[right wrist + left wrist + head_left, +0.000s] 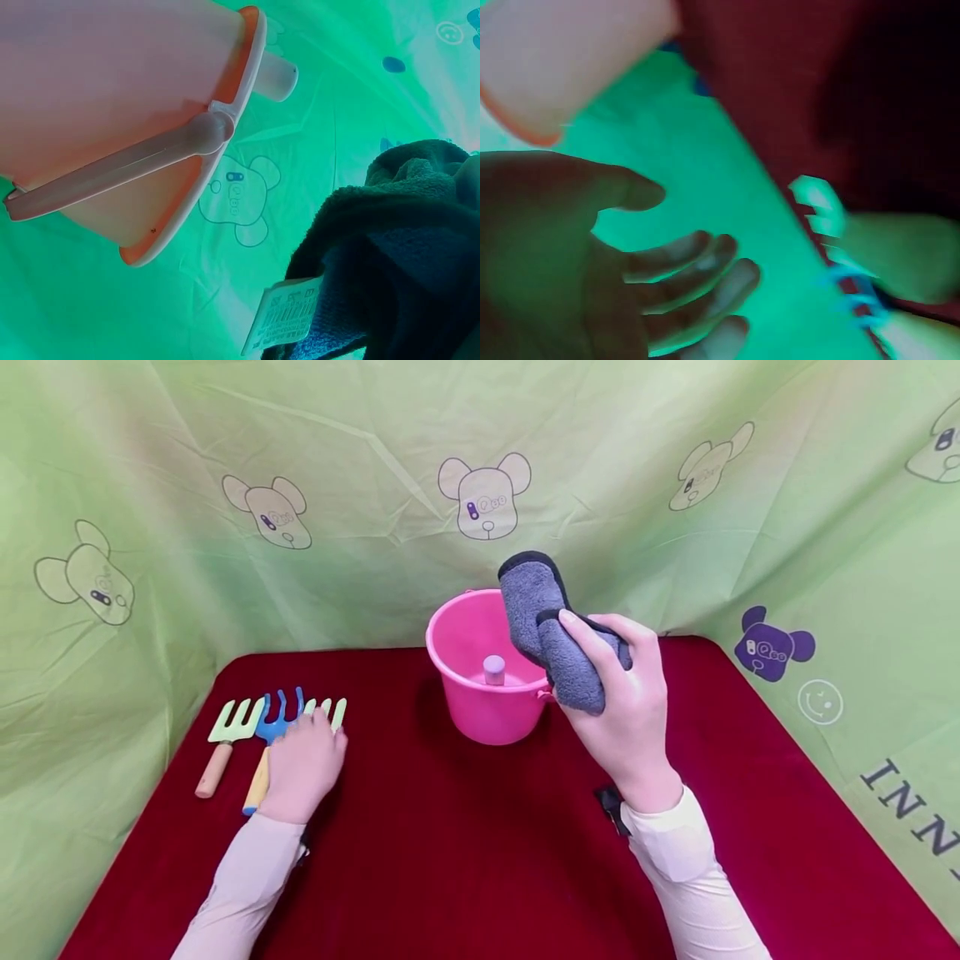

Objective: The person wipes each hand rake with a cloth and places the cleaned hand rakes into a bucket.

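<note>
My right hand (626, 706) grips a folded grey cloth (528, 602) with black edging, in the air beside and above the right rim of a pink bucket (495, 714). A white label (283, 315) hangs from the cloth in the right wrist view. Inside the bucket shows the pale, rounded end of a rod (493, 670); the rest of it is hidden. Over at the left, my left hand (307, 768) hovers above a light green hand fork (341, 712), covering most of it. In the left wrist view its fingers (697, 296) are relaxed and hold nothing.
Beside the left hand lie a blue hand fork (276, 727) with a yellow handle and another light green fork (238, 720) with a wooden handle. All rest on a dark red table cover (450, 852). A green printed curtain (360, 510) encloses the back and sides.
</note>
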`<action>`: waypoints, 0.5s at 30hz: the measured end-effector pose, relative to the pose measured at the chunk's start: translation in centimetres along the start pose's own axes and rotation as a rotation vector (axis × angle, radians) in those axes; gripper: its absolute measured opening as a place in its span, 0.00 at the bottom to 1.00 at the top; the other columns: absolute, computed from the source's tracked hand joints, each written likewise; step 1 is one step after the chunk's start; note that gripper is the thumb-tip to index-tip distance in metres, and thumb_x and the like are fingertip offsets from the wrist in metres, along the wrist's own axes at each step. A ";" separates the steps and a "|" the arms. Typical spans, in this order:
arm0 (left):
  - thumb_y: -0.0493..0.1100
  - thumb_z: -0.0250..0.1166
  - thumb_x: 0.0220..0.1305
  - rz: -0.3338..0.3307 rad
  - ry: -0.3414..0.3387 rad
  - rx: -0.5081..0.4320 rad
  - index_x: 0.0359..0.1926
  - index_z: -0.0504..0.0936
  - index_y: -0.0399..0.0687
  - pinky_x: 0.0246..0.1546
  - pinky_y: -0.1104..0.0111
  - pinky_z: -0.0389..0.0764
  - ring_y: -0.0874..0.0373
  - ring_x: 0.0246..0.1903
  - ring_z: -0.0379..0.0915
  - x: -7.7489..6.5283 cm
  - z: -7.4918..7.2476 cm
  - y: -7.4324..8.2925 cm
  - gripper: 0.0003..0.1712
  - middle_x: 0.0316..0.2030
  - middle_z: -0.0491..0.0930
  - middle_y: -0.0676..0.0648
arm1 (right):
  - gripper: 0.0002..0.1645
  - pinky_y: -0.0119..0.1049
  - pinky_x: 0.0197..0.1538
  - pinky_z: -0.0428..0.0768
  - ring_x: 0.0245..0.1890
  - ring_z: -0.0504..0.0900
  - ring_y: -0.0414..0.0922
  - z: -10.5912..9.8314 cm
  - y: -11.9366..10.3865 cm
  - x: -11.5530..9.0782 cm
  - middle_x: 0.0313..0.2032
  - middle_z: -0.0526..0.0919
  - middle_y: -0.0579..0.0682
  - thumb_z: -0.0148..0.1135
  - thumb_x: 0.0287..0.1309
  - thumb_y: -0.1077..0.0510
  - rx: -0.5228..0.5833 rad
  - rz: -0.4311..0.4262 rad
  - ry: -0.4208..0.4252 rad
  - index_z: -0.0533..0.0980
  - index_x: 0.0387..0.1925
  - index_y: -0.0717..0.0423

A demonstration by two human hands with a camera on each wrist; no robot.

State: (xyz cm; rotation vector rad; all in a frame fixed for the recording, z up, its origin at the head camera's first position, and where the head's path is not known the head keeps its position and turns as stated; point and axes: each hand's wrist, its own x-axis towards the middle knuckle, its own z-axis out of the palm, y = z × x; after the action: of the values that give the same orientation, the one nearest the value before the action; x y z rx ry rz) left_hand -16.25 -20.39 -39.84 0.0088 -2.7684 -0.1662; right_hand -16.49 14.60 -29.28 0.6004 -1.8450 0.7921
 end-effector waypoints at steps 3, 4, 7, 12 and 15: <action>0.43 0.57 0.63 -0.044 -0.090 0.009 0.33 0.72 0.24 0.21 0.43 0.79 0.31 0.27 0.75 -1.1 0.9 -1.9 0.20 0.29 0.77 0.24 | 0.30 0.52 0.51 0.78 0.54 0.75 0.57 0.0 0.0 0.0 0.51 0.76 0.69 0.69 0.43 0.59 -0.004 0.002 -0.011 0.80 0.54 0.54; 0.43 0.57 0.64 -0.057 -0.111 0.008 0.34 0.71 0.23 0.21 0.43 0.79 0.31 0.28 0.75 -1.4 1.2 -2.4 0.20 0.29 0.77 0.24 | 0.30 0.52 0.51 0.78 0.54 0.75 0.57 0.0 0.0 -0.1 0.51 0.76 0.69 0.69 0.43 0.59 -0.005 0.003 -0.013 0.80 0.54 0.54; 0.43 0.57 0.64 -0.086 -0.130 -0.001 0.34 0.71 0.23 0.19 0.42 0.78 0.29 0.28 0.74 -1.8 1.8 -3.3 0.20 0.29 0.76 0.24 | 0.30 0.52 0.51 0.78 0.54 0.75 0.57 -0.1 0.0 -0.1 0.51 0.76 0.69 0.69 0.43 0.59 -0.011 0.005 -0.019 0.80 0.54 0.54; 0.41 0.59 0.63 -0.075 -0.138 0.007 0.32 0.72 0.22 0.16 0.42 0.77 0.31 0.26 0.74 -1.9 2.2 -3.8 0.19 0.27 0.76 0.24 | 0.30 0.52 0.51 0.78 0.54 0.75 0.57 -0.1 0.0 0.0 0.51 0.76 0.70 0.69 0.43 0.59 -0.013 0.005 -0.018 0.80 0.54 0.54; 0.40 0.61 0.62 -0.056 -0.138 0.021 0.31 0.73 0.21 0.15 0.43 0.78 0.32 0.24 0.75 -1.9 2.3 -3.8 0.19 0.27 0.76 0.24 | 0.29 0.52 0.51 0.78 0.54 0.75 0.57 -0.1 0.0 0.0 0.51 0.76 0.70 0.69 0.43 0.59 -0.011 0.002 -0.015 0.80 0.53 0.54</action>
State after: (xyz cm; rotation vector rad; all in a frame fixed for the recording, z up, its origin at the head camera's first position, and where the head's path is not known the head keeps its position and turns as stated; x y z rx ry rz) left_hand -15.39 -23.86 -43.07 0.0831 -2.9095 -0.1574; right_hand -16.40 14.62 -29.27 0.5991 -1.8631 0.7800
